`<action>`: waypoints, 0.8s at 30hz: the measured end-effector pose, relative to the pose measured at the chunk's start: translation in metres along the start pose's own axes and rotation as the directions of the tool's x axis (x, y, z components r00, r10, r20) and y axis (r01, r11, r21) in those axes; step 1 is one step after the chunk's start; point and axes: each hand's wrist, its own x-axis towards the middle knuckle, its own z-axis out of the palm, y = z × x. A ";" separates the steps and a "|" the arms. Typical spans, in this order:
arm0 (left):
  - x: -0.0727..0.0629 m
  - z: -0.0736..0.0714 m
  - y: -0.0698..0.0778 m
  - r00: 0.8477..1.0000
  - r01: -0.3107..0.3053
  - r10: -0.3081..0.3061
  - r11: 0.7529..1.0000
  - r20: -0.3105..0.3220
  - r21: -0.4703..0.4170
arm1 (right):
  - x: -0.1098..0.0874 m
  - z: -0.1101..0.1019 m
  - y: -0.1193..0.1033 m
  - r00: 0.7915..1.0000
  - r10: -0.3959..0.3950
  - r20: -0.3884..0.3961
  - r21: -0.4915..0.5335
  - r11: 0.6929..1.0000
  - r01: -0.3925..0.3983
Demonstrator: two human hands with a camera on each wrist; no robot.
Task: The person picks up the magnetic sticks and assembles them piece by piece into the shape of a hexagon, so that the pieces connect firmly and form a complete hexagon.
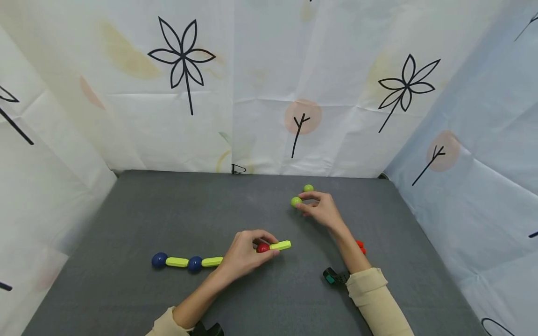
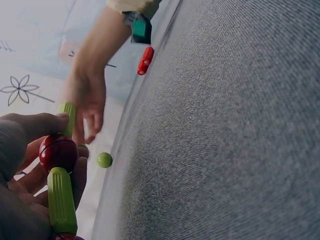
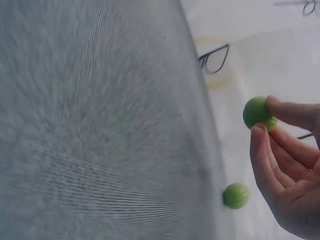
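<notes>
A chain of blue and red balls joined by yellow-green ribbed sticks (image 1: 177, 262) stretches across the left and middle of the table. Its left end is a blue ball (image 1: 159, 260). My left hand (image 1: 247, 254) grips the right part, fingers and thumb around a red ball (image 2: 59, 152) and the end stick (image 1: 280, 245). This hand hides the chain's middle in the head view. Farther back, my right hand (image 1: 322, 210) pinches a green ball (image 3: 258, 114) between thumb and fingertips. A second green ball (image 3: 235, 195) sits on the table just behind that hand.
Red pieces (image 2: 145, 61) lie on the right of the grey table (image 1: 189, 200), partly behind my right forearm in the head view. Patterned white cloth (image 1: 260, 70) hangs along the back and both sides. A dark wrist device (image 1: 335, 276) sits by my right sleeve.
</notes>
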 end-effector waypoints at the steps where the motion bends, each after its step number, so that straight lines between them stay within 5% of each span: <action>1: 0.000 0.000 0.000 1.000 0.000 0.000 1.000 -0.001 -0.001 | -0.005 -0.002 -0.004 1.000 -0.010 0.017 0.012 1.000 0.010; 11: 0.001 -0.004 0.000 1.000 0.010 -0.010 1.000 -0.010 -0.006 | -0.052 -0.014 -0.034 0.981 -0.133 0.140 0.060 0.990 0.126; 24: 0.001 -0.006 0.000 0.999 0.011 -0.011 1.000 -0.044 -0.008 | -0.085 -0.010 -0.033 0.950 -0.126 0.286 0.104 0.990 0.100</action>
